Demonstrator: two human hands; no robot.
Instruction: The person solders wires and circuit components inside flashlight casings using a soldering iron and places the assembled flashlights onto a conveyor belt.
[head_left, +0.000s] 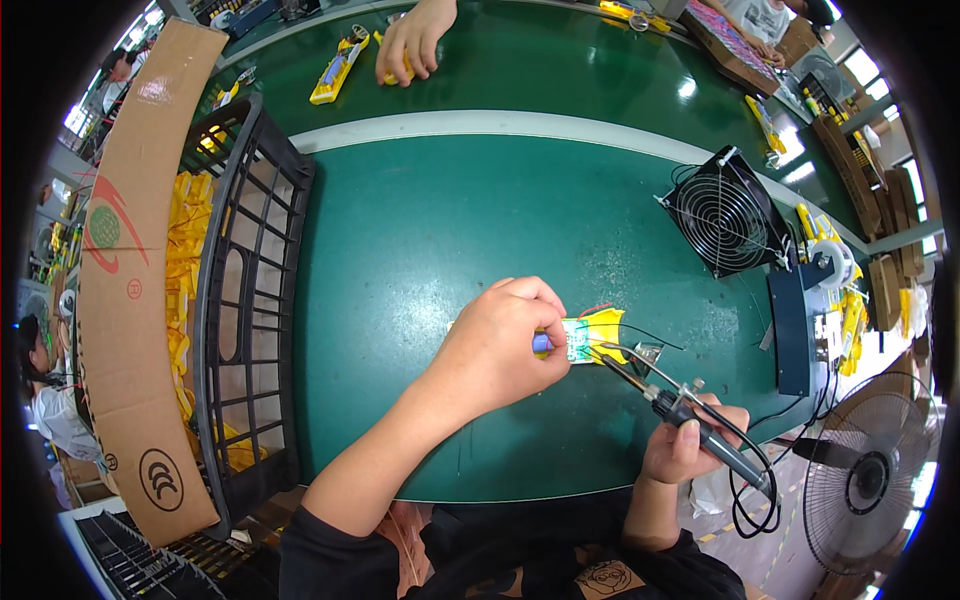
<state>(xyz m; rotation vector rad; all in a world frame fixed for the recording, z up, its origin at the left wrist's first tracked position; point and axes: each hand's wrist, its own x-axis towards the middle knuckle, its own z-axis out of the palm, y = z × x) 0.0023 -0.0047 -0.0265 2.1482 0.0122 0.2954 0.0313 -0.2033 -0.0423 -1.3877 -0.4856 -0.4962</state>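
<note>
My left hand (497, 345) is closed around a yellow plastic housing (609, 322) lying over the middle of the green bench. A green circuit board (578, 341) shows at its fingertips, with a blue cylindrical cell (542, 343) partly covered by the fingers. Thin black and red wires stick out from the board's right end. In my right hand (690, 447) is a soldering iron (728, 450) with a thin metal guide tube along its front. Its tip meets the right end of the board; whether it touches is too small to tell.
A black crate (235, 300) of yellow housings stands left, beside a cardboard flap (140, 260). At right are a black fan (728, 215), a dark blue stand with a white spool (832, 264) and a floor fan (866, 475). Another person's hand (418, 40) reaches over the far belt.
</note>
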